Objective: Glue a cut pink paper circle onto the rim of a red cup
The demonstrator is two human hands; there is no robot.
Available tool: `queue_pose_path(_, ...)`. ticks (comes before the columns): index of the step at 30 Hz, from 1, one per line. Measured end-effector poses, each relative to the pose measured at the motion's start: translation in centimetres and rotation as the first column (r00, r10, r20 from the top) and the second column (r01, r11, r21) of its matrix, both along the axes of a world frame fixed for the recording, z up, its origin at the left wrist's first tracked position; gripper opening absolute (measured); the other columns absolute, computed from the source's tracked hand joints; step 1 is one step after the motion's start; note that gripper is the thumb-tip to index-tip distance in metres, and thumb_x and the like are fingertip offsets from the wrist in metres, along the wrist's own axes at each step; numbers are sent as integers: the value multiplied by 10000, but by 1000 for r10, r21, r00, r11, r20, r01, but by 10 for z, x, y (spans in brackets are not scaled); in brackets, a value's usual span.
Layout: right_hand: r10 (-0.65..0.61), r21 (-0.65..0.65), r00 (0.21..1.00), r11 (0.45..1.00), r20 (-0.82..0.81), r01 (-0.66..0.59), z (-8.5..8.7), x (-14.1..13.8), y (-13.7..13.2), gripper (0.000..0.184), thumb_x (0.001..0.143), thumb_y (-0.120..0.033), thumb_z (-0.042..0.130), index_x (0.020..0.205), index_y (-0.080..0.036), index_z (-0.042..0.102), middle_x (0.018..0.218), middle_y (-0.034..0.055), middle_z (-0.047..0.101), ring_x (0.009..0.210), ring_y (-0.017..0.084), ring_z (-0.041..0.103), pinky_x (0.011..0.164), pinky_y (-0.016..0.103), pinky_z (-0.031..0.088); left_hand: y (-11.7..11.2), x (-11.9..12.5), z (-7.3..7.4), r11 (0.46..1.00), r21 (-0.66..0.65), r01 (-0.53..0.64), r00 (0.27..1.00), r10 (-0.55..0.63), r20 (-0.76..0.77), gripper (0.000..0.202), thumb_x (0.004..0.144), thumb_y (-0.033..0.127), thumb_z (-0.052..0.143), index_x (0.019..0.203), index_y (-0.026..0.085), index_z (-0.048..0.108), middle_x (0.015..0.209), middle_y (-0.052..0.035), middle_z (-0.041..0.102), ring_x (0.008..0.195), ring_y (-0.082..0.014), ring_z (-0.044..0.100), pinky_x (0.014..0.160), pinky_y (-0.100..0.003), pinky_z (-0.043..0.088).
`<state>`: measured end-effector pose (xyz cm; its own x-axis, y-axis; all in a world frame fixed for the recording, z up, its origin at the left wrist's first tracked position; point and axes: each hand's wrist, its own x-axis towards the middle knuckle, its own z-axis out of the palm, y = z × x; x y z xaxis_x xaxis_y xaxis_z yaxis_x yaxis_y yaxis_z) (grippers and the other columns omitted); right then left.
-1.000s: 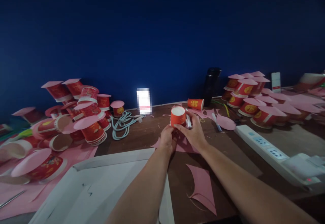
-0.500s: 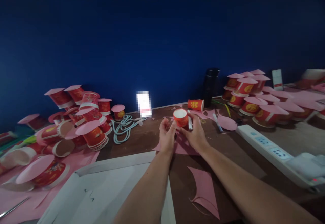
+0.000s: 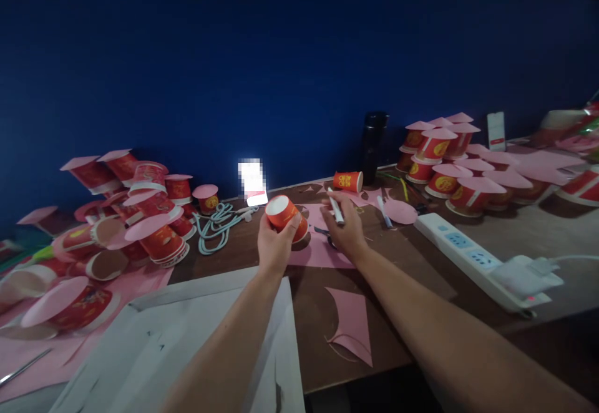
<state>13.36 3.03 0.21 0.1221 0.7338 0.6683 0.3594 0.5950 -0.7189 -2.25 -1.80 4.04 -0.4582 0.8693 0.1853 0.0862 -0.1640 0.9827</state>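
Note:
My left hand (image 3: 275, 244) is wrapped around a red paper cup (image 3: 286, 216), held tilted with its white-rimmed end turned up and left. My right hand (image 3: 347, 227) is closed on a white marker pen (image 3: 336, 208) that sticks out past the fingers. Under both hands lies a sheet of pink paper (image 3: 311, 257) with a round piece cut out of it. Dark scissors (image 3: 322, 231) rest on this paper, their handles partly hidden by my right hand. Another red cup (image 3: 347, 181) lies on its side behind.
Red cups with pink paper discs pile up on the left (image 3: 156, 238) and right (image 3: 444, 145). A power strip (image 3: 452, 238), black bottle (image 3: 374, 145), coiled cable (image 3: 218, 229), lit phone (image 3: 253, 179), white board (image 3: 187, 338) and pink offcut (image 3: 353, 319) lie around the hands.
My hands have moved apart. My left hand carries the cup to the left and tilts it, while my right hand has let go of the cup and keeps the marker pen.

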Motion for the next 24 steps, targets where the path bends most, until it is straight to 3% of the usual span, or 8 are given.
queue_pose_path(2, -76, -4, 991, 997, -108, 76, 4, 3, 5, 316, 877, -408, 542, 1114, -202, 574, 1010, 91, 680, 919, 209, 648, 839, 386, 517, -11, -4, 0, 999, -46, 8, 999, -11, -52, 510, 597, 410, 806, 1040, 203, 661, 932, -57, 684, 845, -197, 623, 837, -306, 455)
queue_pose_path(5, -68, -45, 949, 997, -309, 57, 15, 6, 11, 317, 901, -425, 481, 1112, -201, 557, 938, 72, 690, 790, 168, 665, 682, 312, 543, -26, -5, -6, 990, -136, 46, 993, -60, -105, 550, 615, 463, 783, 1072, 191, 643, 954, -73, 692, 859, -210, 634, 841, -326, 468)
queue_pose_path(8, -43, -133, 950, 991, -311, 1, 26, 10, 13, 296, 929, -397, 413, 1116, -214, 552, 856, 47, 695, 686, 138, 662, 633, 284, 536, -36, -4, -15, 947, -210, 241, 948, -277, -159, 578, 659, 510, 731, 1115, 175, 619, 1004, -83, 693, 903, -225, 640, 854, -350, 478)
queue_pose_path(10, 26, -249, 991, 967, -134, -59, 30, 15, 11, 255, 925, -345, 421, 1090, -228, 575, 787, 25, 695, 659, 138, 662, 636, 284, 531, -42, -3, -19, 902, -234, 363, 885, -412, -216, 606, 668, 514, 718, 1156, 177, 597, 1043, -80, 689, 941, -232, 635, 867, -357, 479)
queue_pose_path(12, 67, -326, 985, 945, 157, -13, 31, 24, 6, 219, 885, -309, 498, 1068, -248, 603, 807, 19, 705, 719, 161, 673, 675, 299, 523, -45, -2, -23, 864, -259, 433, 824, -495, -275, 612, 674, 512, 710, 1171, 179, 583, 1050, -75, 688, 946, -232, 632, 867, -357, 481)
queue_pose_path(15, 29, -285, 826, 945, 562, 161, 28, 38, -8, 309, 819, -333, 598, 1125, -289, 601, 982, 31, 712, 885, 227, 665, 755, 340, 495, -46, -3, -27, 840, -295, 456, 769, -538, -344, 586, 677, 507, 702, 1146, 177, 579, 1032, -71, 689, 929, -226, 633, 860, -354, 486)
queue_pose_path(19, 122, -294, 630, 939, 767, 177, 14, 51, -26, 436, 795, -350, 626, 1217, -265, 554, 1088, 73, 695, 971, 267, 645, 803, 354, 464, -50, -3, -28, 817, -322, 479, 724, -574, -381, 573, 686, 501, 694, 1153, 198, 563, 1048, -67, 686, 952, -236, 631, 875, -368, 479)
queue_pose_path(24, 50, -133, 539, 984, 841, 116, -8, 54, -35, 372, 849, -362, 580, 1209, -271, 556, 1134, 77, 677, 1061, 241, 602, 935, 384, 363, -58, -2, -20, 783, -348, 516, 697, -620, -360, 619, 660, 515, 713, 1168, 193, 564, 1018, -73, 693, 949, -254, 632, 877, -384, 473)
